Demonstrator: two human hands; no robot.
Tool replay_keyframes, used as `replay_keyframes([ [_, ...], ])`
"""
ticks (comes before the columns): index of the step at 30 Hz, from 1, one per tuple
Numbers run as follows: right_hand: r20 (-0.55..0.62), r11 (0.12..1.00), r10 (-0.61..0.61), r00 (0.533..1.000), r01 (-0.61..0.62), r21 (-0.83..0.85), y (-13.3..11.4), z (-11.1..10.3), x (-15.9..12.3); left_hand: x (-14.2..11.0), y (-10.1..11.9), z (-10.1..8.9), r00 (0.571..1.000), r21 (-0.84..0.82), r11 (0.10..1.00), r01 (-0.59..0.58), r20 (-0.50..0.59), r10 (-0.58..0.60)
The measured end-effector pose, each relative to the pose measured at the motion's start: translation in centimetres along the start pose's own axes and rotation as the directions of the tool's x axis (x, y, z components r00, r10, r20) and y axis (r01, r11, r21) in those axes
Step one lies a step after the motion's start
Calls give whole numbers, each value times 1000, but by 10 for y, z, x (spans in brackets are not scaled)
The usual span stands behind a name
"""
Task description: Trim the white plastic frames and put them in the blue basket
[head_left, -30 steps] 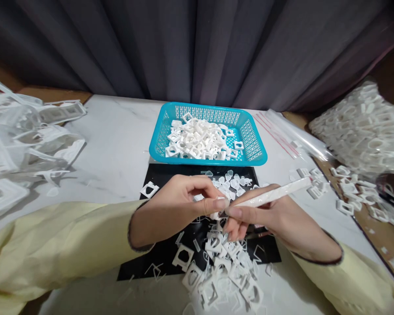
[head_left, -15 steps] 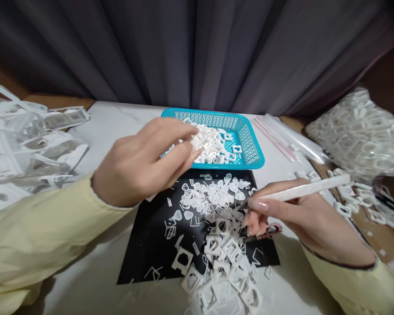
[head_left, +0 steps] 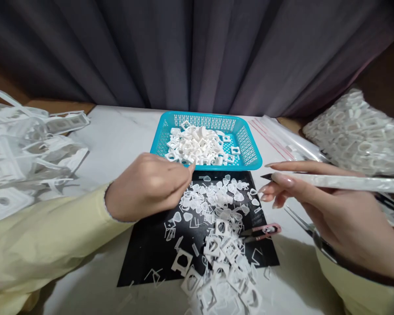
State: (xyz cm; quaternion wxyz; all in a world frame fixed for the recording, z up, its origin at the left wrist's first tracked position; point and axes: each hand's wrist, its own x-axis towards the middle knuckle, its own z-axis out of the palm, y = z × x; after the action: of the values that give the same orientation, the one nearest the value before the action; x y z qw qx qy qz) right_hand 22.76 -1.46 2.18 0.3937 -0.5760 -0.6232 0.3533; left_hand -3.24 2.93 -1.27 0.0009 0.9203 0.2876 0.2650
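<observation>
At the left edge of the frame, loose translucent frames point(head_left: 6, 162) lie heaped on the pale table point(head_left: 118, 127), apart from the other stock. Left of centre, the left hand point(head_left: 151, 188) is at the near rim of the blue basket point(head_left: 216, 168). Its fingers are curled closed; whether they grip a part cannot be told. The basket sits at upper centre and contains white square parts point(head_left: 200, 142); its raised walls appear to keep them separate from the small clear pieces point(head_left: 203, 199) below. The black mat point(head_left: 151, 253) spans lower centre, presumably for contrast under pale parts. A pile of parts point(head_left: 230, 249) overlaps its lower edge, within reach of both hands. Pink-handled snips point(head_left: 277, 228) rest at the mat's right side, blades leftward. At right, the right hand point(head_left: 351, 218) grips a pen-like tool point(head_left: 331, 181) between thumb and fingers, dark tip leftward, apparently for fine control. Tweezers point(head_left: 310, 229) lie partly beneath this hand. A full clear bag point(head_left: 357, 131) stands at upper right, seemingly as bulk storage
</observation>
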Motion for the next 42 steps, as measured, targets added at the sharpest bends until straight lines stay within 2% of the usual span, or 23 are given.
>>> replay_keyframes([
  [3,-18,999,-13,1000,12,-36,2,1,-1,-7,14,15,976,-54,990,-129,169,137],
  [6,-17,997,-34,999,32,-69,5,-1,-4,-17,30,45,932,-142,968,-209,271,241],
  [9,-37,994,-42,998,38,-102,7,-1,-7,-28,43,74,920,-143,970,-197,315,234],
  [12,-69,993,-44,997,36,-111,6,0,-8,-35,51,89,937,-79,990,-116,321,135],
  [15,-78,993,-52,996,43,-114,5,0,-8,-35,54,91,944,-18,1000,19,330,-12],
  [17,-52,992,-53,997,46,-121,4,-1,-7,-32,55,90,903,-72,993,92,427,-53],
  [19,-29,993,-53,998,49,-109,4,-2,-5,-29,54,88,843,-156,978,140,537,-35],
  [21,-14,995,-45,999,43,-88,4,-2,-5,-27,52,88,814,-191,962,192,579,-47],
  [27,8,998,-31,999,31,-51,2,-2,-5,-15,37,78,798,-277,899,338,591,-119],
  [29,27,998,5,1000,-4,-59,2,-1,-4,-8,32,69,779,-346,820,455,601,-178],
  [30,41,998,28,999,-25,-66,2,-1,-4,-4,31,64,740,-418,707,571,635,-222],
  [32,76,996,70,995,-65,-68,3,1,-3,3,29,55,636,-536,374,757,735,-235],
  [33,98,995,90,991,-84,-59,4,2,-2,6,29,51,606,-566,220,794,766,-216],
  [34,123,994,107,987,-102,-48,4,3,-2,8,29,48,592,-584,104,805,781,-198],
  [35,152,992,123,981,-119,-39,5,5,-2,10,29,45,590,-597,24,802,784,-191],
  [38,259,989,143,955,-127,-79,7,11,-3,11,31,43,589,-615,-107,781,783,-200],
  [42,300,992,51,953,-14,-125,10,18,-4,10,33,43,604,-630,-160,760,775,-187],
])
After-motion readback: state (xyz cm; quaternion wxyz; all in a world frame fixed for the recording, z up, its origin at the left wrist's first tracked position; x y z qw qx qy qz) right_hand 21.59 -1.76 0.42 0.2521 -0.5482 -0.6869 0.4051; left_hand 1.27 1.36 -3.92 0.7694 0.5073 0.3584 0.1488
